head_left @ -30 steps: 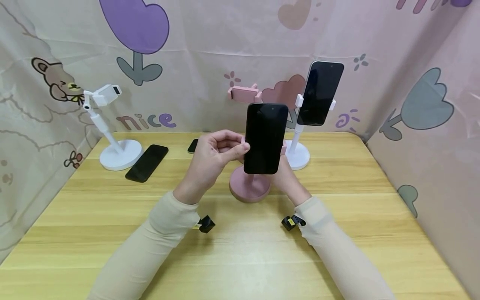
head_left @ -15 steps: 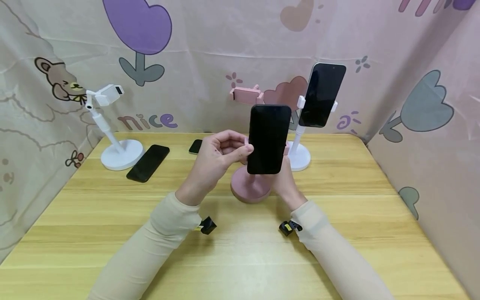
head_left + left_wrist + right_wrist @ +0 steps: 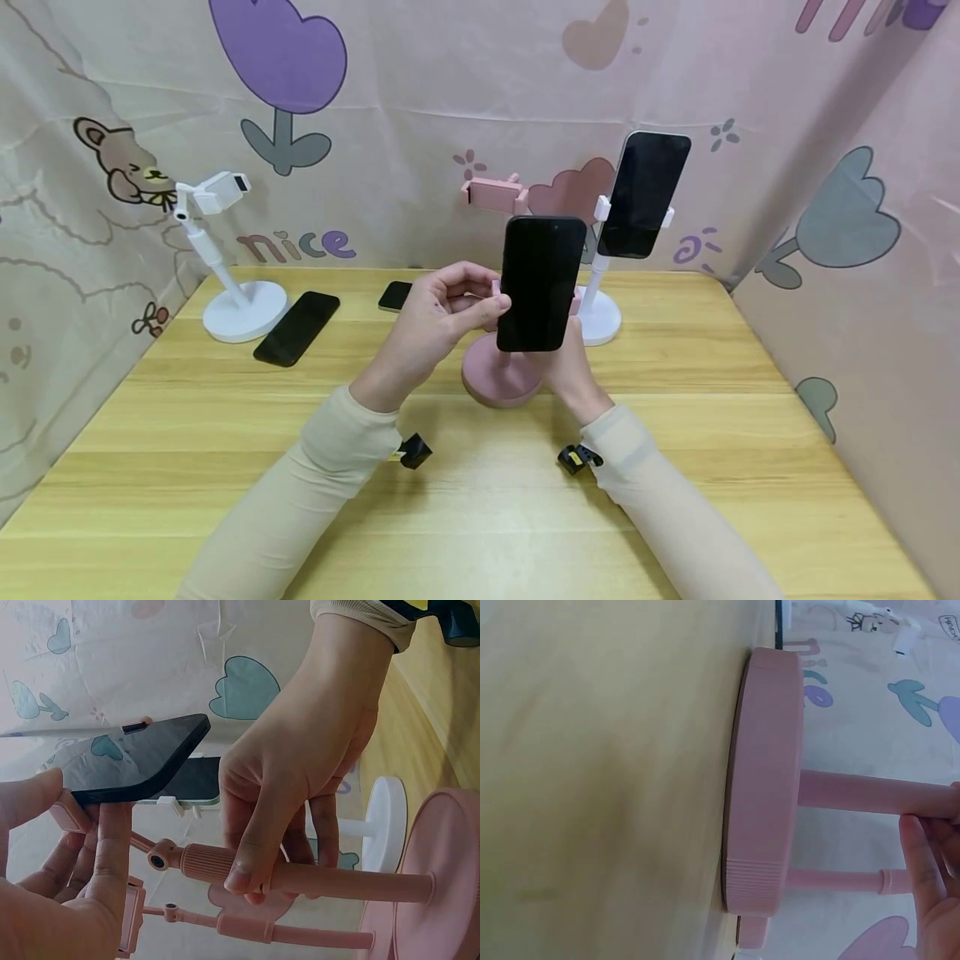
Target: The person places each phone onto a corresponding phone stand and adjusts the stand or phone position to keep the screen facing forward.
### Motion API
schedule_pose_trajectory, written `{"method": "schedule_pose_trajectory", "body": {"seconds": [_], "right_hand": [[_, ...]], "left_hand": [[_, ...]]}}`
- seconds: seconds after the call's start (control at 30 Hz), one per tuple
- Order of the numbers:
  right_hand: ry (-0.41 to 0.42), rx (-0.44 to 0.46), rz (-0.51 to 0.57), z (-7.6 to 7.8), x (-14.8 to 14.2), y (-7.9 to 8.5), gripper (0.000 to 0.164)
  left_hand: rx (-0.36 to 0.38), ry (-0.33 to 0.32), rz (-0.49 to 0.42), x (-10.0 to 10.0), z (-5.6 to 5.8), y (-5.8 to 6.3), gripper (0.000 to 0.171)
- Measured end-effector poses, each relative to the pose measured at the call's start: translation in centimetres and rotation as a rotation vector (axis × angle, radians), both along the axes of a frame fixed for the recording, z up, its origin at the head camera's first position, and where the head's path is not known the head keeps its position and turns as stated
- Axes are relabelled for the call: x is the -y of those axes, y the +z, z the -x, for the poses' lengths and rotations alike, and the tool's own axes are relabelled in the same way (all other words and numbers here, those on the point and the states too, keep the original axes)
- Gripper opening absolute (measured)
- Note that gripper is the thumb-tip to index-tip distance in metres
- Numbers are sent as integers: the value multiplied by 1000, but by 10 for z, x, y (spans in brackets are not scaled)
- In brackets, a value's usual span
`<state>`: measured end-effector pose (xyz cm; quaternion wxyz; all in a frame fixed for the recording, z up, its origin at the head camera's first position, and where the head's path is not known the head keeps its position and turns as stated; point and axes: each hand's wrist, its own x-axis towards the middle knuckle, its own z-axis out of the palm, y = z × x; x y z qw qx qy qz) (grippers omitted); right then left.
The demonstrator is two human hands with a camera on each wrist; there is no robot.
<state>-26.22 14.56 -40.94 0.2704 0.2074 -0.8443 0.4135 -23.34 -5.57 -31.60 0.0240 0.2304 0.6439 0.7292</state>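
Note:
A black smartphone (image 3: 542,283) stands upright in the clamp (image 3: 71,812) of a pink phone stand, whose round base (image 3: 501,375) rests on the table. My left hand (image 3: 431,325) pinches the clamp at the phone's left edge, thumb in front and fingers behind. Lower down, my right hand (image 3: 300,765) grips the stand's pole (image 3: 345,881) just below its ribbed collar. The phone hides part of the right hand in the head view; the left wrist view shows its thumb and fingers around the pole.
Behind stand another pink stand (image 3: 495,195) and a white stand (image 3: 600,321) bearing a phone (image 3: 645,196). At the left is a white stand (image 3: 243,312) with a phone (image 3: 297,327) lying beside it. Another phone (image 3: 393,296) lies partly behind my left hand.
The phone in the pink stand has shifted slightly to the right, and my right wrist has come slightly inward. Both hands keep their grip. The head view has shifted a little.

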Motion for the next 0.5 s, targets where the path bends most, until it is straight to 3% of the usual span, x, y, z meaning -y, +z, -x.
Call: {"method": "schedule_pose_trajectory", "body": {"seconds": [0.27,0.5], "right_hand": [[14,-48,35,-1,2,-2,14],[28,-8,39,-2,-3,-1,18]], "left_hand": [[19,-19,81,5,0,4,27],[20,-45,79,8,1,7,31]]}}
